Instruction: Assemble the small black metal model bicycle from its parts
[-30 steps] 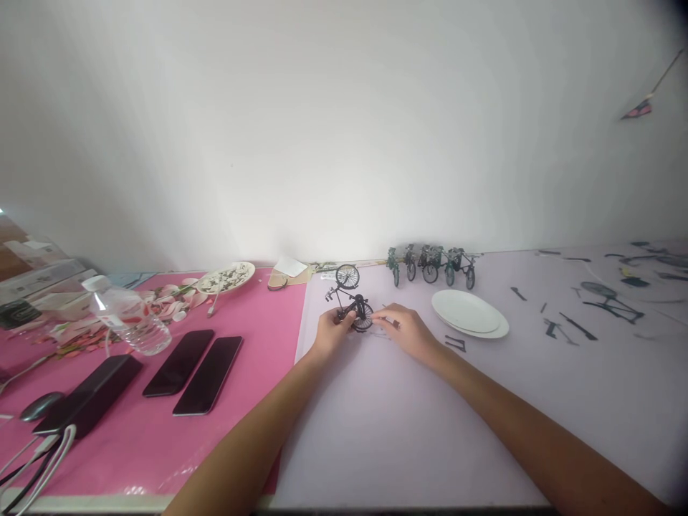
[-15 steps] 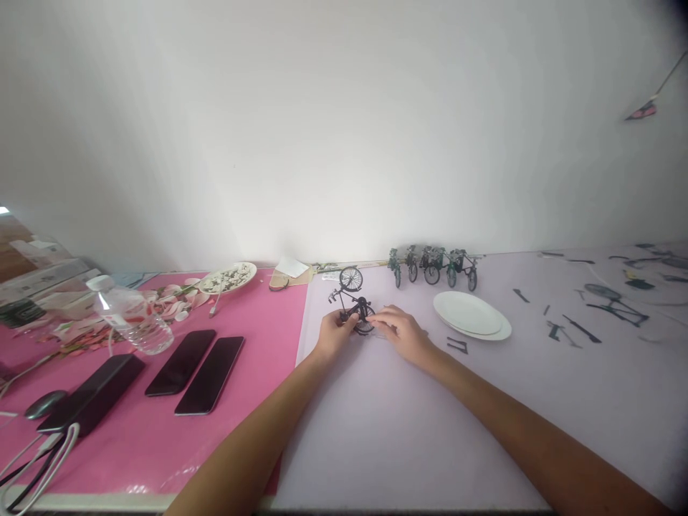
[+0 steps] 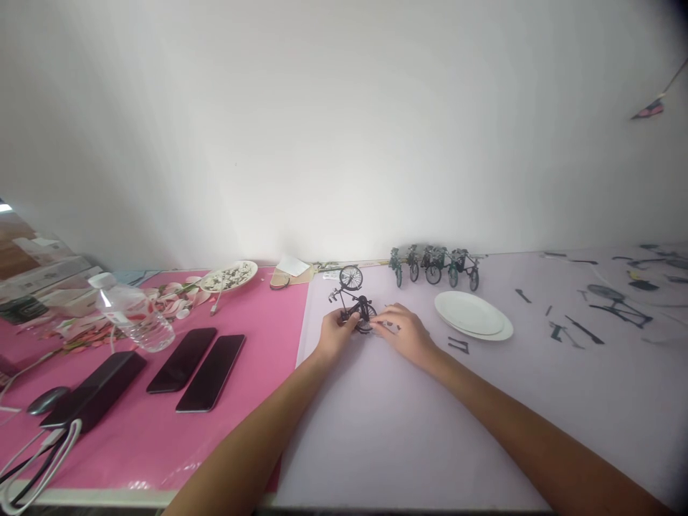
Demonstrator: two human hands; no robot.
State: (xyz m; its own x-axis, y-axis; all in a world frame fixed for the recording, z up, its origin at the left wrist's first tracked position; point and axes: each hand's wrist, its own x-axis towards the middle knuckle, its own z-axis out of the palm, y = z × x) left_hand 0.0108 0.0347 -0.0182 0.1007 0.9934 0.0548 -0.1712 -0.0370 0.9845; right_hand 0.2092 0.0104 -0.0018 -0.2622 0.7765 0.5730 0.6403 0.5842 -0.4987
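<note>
Well, the left hand (image 3: 334,335) pinches a black miniature bicycle (image 3: 363,307), straight ahead at twelve o'clock. The right hand (image 3: 405,333) brings its fingertips to the lower wheel (image 3: 368,312); whether they grip anything, I can't tell. From there, assembled bikes (image 3: 433,274) stand at two o'clock, white plates (image 3: 469,314) at three.

Phones (image 3: 211,373) lie left of the hands (image 3: 334,334), plates (image 3: 466,312) right, with standing bicycles (image 3: 433,271) behind.

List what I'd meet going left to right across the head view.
Dark oval computer mouse, clear white-capped plastic bottle, silvery-edged black phone, small held black model bicycle, person's right hand, stacked white plates, slim black strip-shaped part.
</note>
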